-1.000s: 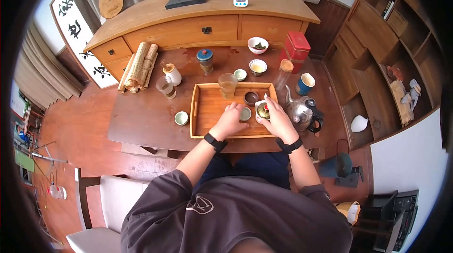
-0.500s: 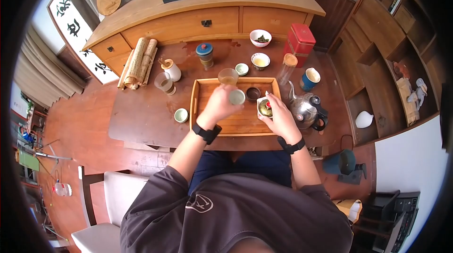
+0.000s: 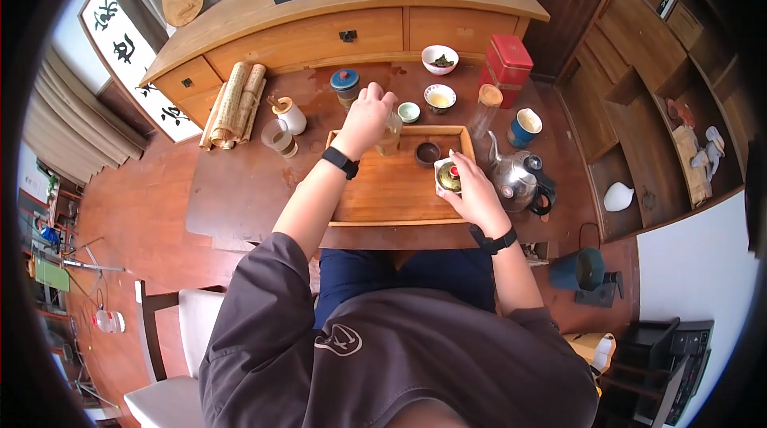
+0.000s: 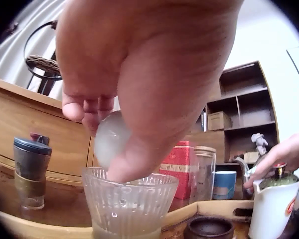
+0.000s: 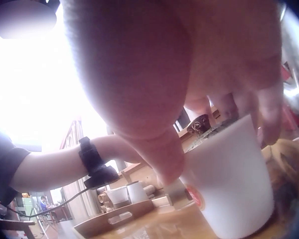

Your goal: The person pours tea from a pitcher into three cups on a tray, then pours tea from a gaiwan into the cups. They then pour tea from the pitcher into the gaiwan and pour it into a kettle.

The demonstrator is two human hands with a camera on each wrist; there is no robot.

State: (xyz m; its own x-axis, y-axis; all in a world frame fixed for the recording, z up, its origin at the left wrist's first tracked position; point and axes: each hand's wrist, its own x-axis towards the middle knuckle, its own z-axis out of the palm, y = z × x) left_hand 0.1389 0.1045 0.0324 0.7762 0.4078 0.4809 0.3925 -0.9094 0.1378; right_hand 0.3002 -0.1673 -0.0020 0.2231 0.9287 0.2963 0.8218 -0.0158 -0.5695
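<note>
1. Fingers of the left hand (image 3: 370,115) curled round a small pale cup (image 4: 111,141), parted only as far as its width, the thumb on one side; a blue-lidded jar (image 4: 32,172) stood apart to their left

2. Directly below those fingers was a ribbed glass (image 4: 131,201), upright on the wooden tray (image 3: 399,223); the cup seemed tipped over its mouth, so emptying it there was probably the step in hand, though no stream could be made out

3. Doing this well called for the cup's lip just inside the glass rim, a slow turn of the wrist, and the low thumb tip kept from knocking the rim

4. Right of the left fingers, between both hands, sat a dark cup (image 3: 427,154), touched by neither; a level retreat above it seemed wise

5. Farther right, fingers of the right hand (image 3: 479,193) spanned a white pot (image 5: 229,184), thumb against its wall and the others across the far side; a light, even hold suited it best

6. Just right of the right fingers stood a metal kettle (image 3: 515,186), a reason to keep that hand still
</note>
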